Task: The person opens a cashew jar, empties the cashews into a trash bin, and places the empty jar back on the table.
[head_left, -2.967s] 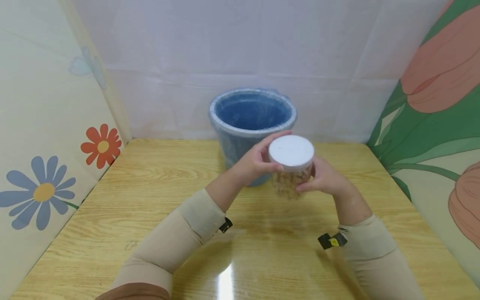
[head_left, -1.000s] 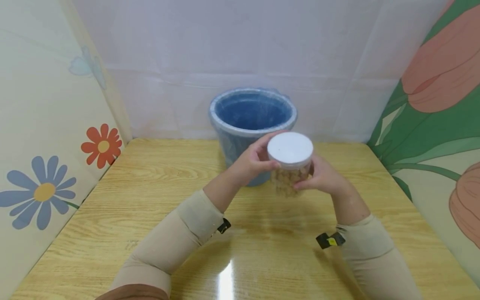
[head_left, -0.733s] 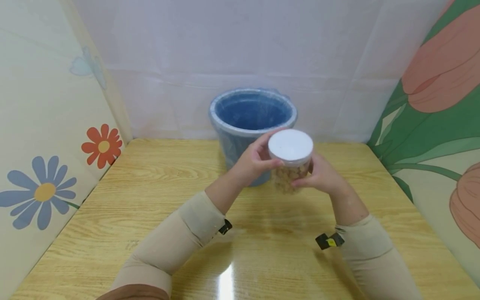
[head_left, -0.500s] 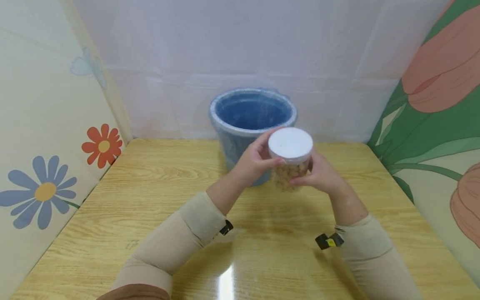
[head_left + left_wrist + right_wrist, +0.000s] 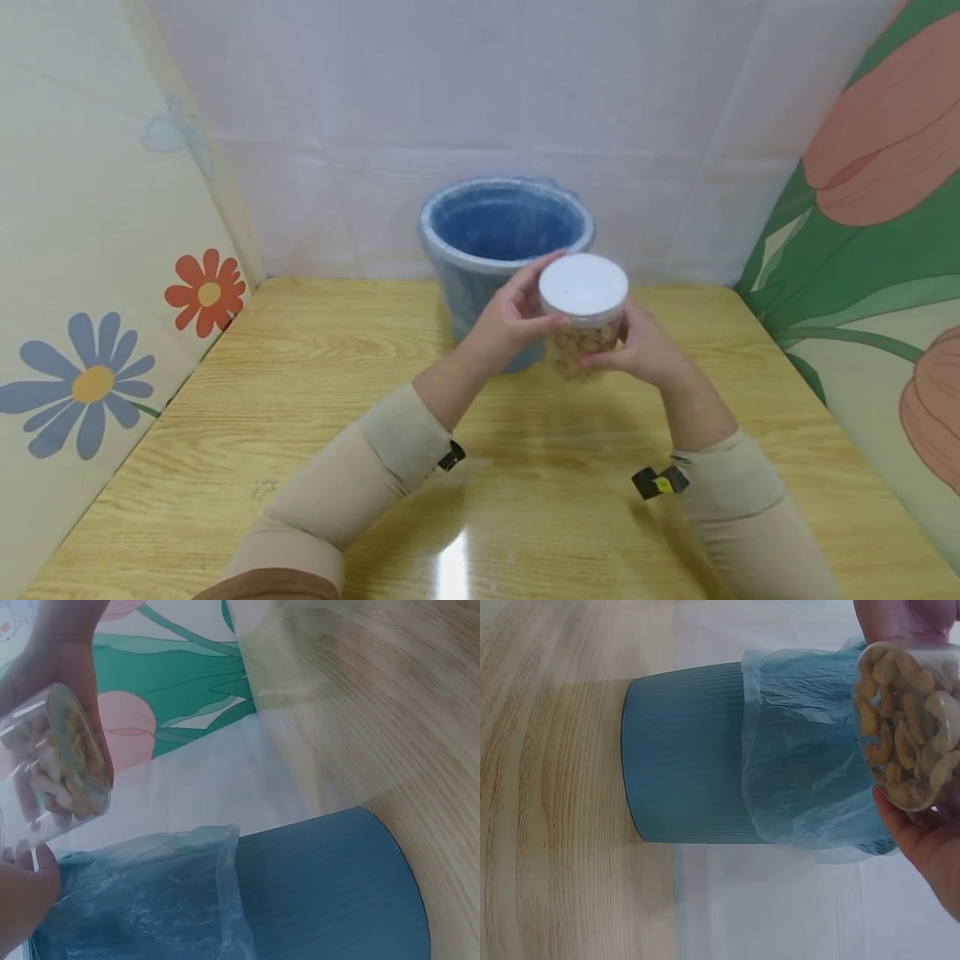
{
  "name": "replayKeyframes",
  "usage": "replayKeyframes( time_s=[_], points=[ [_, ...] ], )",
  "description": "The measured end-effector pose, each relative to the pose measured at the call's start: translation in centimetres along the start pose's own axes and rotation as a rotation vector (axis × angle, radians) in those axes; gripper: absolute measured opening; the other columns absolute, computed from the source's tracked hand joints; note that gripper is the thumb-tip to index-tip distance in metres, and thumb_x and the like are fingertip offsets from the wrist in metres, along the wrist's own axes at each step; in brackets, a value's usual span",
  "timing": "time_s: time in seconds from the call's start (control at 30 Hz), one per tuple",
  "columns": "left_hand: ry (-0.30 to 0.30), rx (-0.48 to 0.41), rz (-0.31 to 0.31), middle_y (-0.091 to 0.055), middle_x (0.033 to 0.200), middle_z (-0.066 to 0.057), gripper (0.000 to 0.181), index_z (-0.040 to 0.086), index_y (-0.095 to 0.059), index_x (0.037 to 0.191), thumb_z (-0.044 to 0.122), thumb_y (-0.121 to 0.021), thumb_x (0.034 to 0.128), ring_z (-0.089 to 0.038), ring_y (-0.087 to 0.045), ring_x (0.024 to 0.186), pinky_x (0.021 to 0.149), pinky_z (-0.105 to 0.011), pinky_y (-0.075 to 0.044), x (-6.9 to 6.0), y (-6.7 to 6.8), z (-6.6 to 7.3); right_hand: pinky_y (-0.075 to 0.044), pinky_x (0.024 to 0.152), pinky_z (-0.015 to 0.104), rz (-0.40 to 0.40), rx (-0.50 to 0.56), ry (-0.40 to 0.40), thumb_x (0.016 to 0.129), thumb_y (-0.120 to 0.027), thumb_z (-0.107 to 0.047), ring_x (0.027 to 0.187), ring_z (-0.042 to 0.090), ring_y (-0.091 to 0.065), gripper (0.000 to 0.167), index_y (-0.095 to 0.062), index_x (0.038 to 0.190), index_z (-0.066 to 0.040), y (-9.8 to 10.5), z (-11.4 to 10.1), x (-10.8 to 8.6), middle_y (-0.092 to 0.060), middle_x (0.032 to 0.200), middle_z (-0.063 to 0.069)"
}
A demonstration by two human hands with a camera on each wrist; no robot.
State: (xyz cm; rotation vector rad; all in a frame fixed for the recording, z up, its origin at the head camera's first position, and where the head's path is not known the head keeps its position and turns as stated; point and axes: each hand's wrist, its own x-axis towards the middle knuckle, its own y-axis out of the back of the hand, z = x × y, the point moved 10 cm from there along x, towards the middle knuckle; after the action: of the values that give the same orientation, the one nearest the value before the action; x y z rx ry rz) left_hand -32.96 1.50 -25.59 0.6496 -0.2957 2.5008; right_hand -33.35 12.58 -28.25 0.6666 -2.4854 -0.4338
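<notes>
Holding lidded jar, cashews inside, near bag-lined blue bin.

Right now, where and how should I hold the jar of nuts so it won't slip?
I'd hold the jar around its middle, below the white lid, coming from the left and right together. It's round, lid up and raised above the table, so two opposite grips would probably steady it best. The left hand and right hand hold it from those sides.
</notes>
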Motion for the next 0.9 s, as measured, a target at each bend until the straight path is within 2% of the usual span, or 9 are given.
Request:
replayKeyframes(
  time_s=[0.13, 0.33, 0.47, 0.6, 0.9],
  points=[
    [-0.015, -0.015, -0.06, -0.038, 0.138, -0.02, 0.106, 0.002, -0.027, 0.142, 0.047, -0.078, 0.0608, -0.026, -0.043, 0.122, 0.101, -0.037, -0.037, 0.1, -0.3, 0.2, -0.036, 0.099, 0.048, -0.027, 0.016, 0.012, 0.062, -0.074, 0.007, 0.12, 0.027, -0.042, 0.091, -0.025, 0.138, 0.002, 0.1, -0.2, -0.2, -0.039, 0.133, 0.018],
    [-0.033, -0.049, -0.156, -0.033, 0.14, -0.022, 0.107, -0.002, -0.022, 0.142, 0.045, -0.078, 0.0642, -0.026, -0.042, 0.122, 0.102, -0.04, -0.036, 0.1, -0.9, 0.6, -0.04, 0.098, 0.029, -0.108, 0.086, 0.125, 0.059, -0.075, 0.005, 0.117, 0.017, -0.044, 0.089, -0.028, 0.135, 0.004, -0.3, -1.3, -0.6, -0.044, 0.129, 0.005],
    [-0.034, -0.07, -0.214, -0.031, 0.141, -0.022, 0.106, -0.003, -0.02, 0.142, 0.043, -0.077, 0.0659, -0.028, -0.04, 0.123, 0.102, -0.041, -0.035, 0.0, -1.4, 1.0, -0.038, 0.1, 0.031, -0.173, 0.138, 0.197, 0.061, -0.079, -0.005, 0.12, 0.02, -0.041, 0.091, -0.029, 0.137, 0.0, -0.6, -2.2, -0.8, -0.042, 0.131, 0.005],
    [-0.034, -0.08, -0.259, -0.03, 0.141, -0.023, 0.106, -0.005, -0.019, 0.142, 0.041, -0.077, 0.0665, -0.028, -0.039, 0.123, 0.102, -0.042, -0.035, -0.1, -1.8, 1.3, -0.036, 0.101, 0.033, -0.233, 0.174, 0.231, 0.063, -0.079, -0.01, 0.121, 0.022, -0.04, 0.091, -0.028, 0.138, -0.002, -1.1, -2.6, -0.9, -0.041, 0.132, 0.007],
    [0.017, -0.078, -0.286, -0.03, 0.138, -0.025, 0.111, -0.003, -0.018, 0.142, 0.046, -0.078, 0.0629, -0.025, -0.041, 0.12, 0.099, -0.038, -0.038, -0.1, -2.1, 0.6, -0.038, 0.1, 0.035, -0.32, 0.229, 0.192, 0.068, -0.079, -0.016, 0.121, 0.022, -0.041, 0.088, -0.027, 0.138, -0.003, -2.0, -2.4, -1.0, -0.04, 0.132, 0.008]
  ],
)
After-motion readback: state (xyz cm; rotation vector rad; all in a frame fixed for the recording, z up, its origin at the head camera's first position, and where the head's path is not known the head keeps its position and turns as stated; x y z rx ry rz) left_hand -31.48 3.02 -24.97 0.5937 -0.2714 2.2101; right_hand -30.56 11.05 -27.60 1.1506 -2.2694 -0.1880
